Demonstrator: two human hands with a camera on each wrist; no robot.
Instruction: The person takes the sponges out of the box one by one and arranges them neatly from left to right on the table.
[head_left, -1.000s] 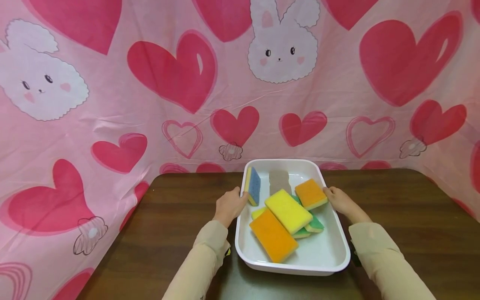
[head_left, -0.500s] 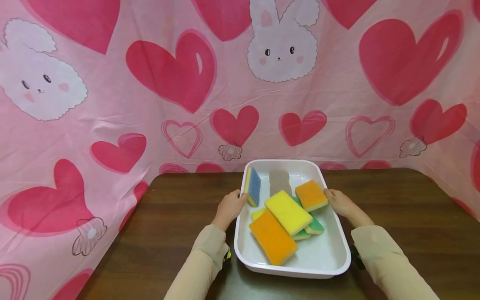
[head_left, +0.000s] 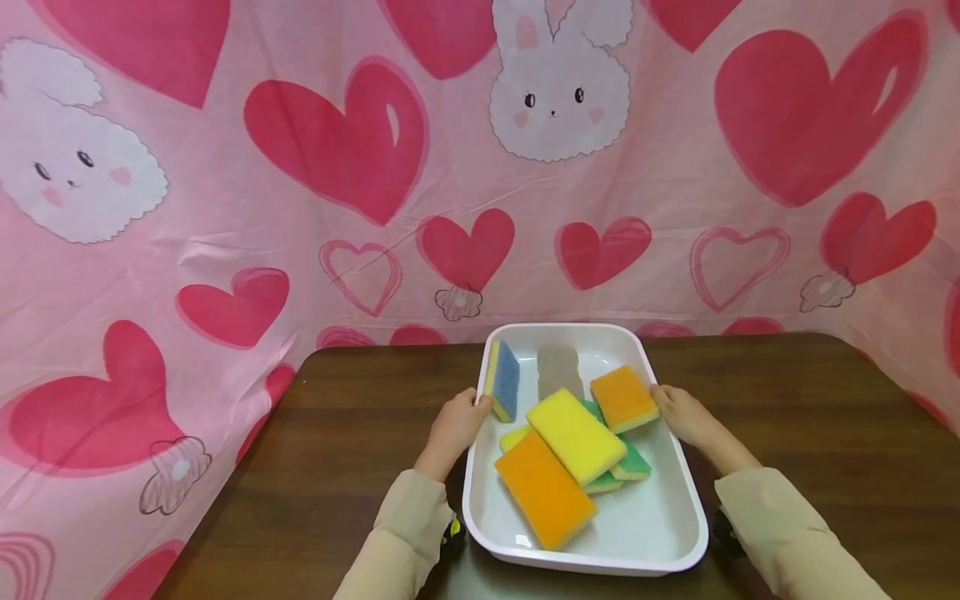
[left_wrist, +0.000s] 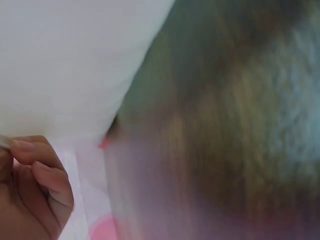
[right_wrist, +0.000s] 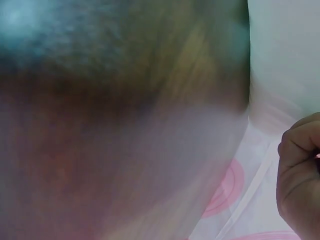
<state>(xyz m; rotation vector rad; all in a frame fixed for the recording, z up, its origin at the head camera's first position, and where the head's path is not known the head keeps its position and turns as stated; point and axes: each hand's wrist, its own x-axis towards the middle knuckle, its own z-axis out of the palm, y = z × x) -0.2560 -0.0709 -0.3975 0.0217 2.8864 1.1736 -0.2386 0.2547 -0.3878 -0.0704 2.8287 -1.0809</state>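
Observation:
A white rectangular tray (head_left: 652,529) is held between two hands, with several sponges inside. The left hand (head_left: 453,429) grips its left rim, thumb over the edge; in the left wrist view that hand (left_wrist: 45,185) has curled fingers beside the white wall. On the opposite rim the right hand (head_left: 692,419) grips likewise. A blue-and-yellow sponge (head_left: 505,382) leans upright along the left wall. Piled toward the middle are a yellow sponge (head_left: 576,435), a large orange sponge (head_left: 543,490) and partly hidden green sponges (head_left: 632,463). A smaller orange sponge (head_left: 624,396) lies by the right hand.
A dark brown wooden table (head_left: 337,442) spreads beneath and around the tray. Behind it hangs a pink cloth (head_left: 525,200) printed with hearts and rabbits. A beige patch (head_left: 560,372) shows on the tray's floor near the far end.
Both hands and the tray have shifted slightly toward the person, downward in the head view. The sponges keep their places in it. Both grips stay the same.

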